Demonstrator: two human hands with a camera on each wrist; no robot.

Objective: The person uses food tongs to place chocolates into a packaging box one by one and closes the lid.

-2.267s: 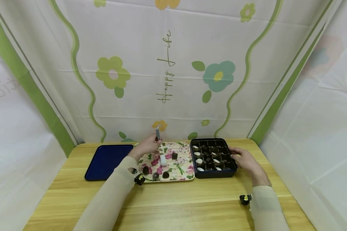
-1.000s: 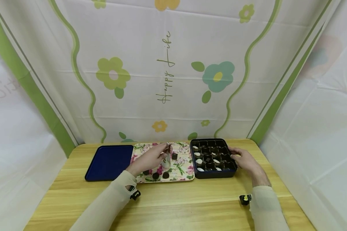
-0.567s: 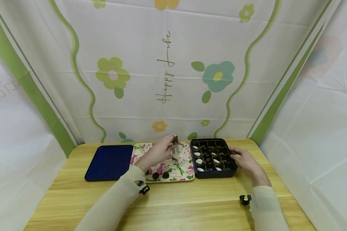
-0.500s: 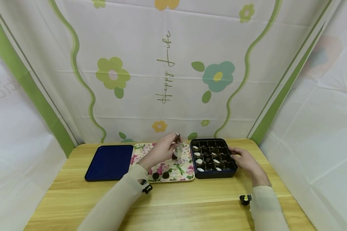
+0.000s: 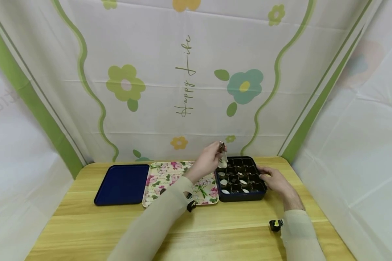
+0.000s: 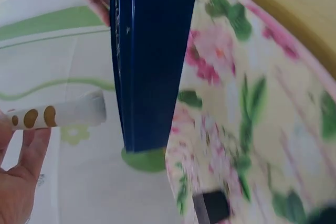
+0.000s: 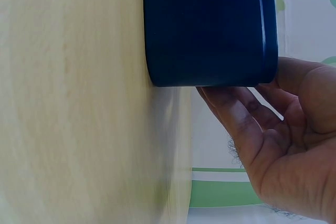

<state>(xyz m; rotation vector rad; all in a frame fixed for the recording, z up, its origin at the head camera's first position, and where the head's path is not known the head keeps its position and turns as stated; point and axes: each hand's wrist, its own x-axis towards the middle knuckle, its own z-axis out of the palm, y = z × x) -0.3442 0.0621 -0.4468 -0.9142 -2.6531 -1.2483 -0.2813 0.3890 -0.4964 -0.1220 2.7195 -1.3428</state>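
Observation:
My left hand (image 5: 206,158) grips white tongs (image 5: 223,160) with a silvery top end, their tips over the back left of the dark blue box (image 5: 241,197). In the left wrist view the tongs (image 6: 79,113) show a row of brown round spots; whether anything sits between the tips I cannot tell. Inside the box is a black insert of small compartments, some with white or dark chocolates. At the box's right side my right hand (image 5: 274,180) holds the wall and rim with bent fingers and thumb. A dark chocolate (image 6: 211,206) lies on the flowered tray (image 6: 294,145).
Left of the flowered tray lies a flat dark blue lid (image 5: 122,184). A brown chocolate (image 5: 162,191) shows on the tray beside my left sleeve, which hides part of the tray. A white patterned curtain (image 5: 183,87) rises behind the wooden table (image 5: 222,232).
Carrying the tongs, my left hand has moved right from the flowered tray, past a dark chocolate, to above the box's left side. My right hand has stayed at the box.

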